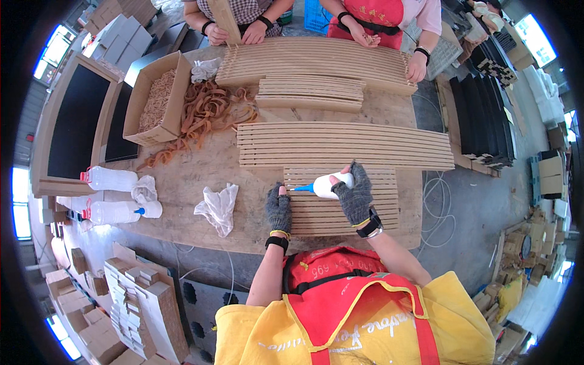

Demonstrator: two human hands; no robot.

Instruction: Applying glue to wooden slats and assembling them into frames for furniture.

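Observation:
My right hand (354, 198), in a grey fingerless glove, is wrapped around a white squeeze bottle (328, 186) with a blue nozzle. The bottle lies nearly level, and its nozzle points left at the ends of a row of wooden slats (347, 213). Against the left ends of these slats, my left hand (278, 210), gloved alike, is closed with its bare thumb near the nozzle tip. A wider row of slats (344, 145) lies just beyond.
Across the table (176, 201), one person holds a wooden board (224, 21) and another has small dowels (368, 39) in a palm. At left are a carton of dowels (159, 100), brown strips (207, 109), a white cloth (218, 208) and clear bottles (112, 179).

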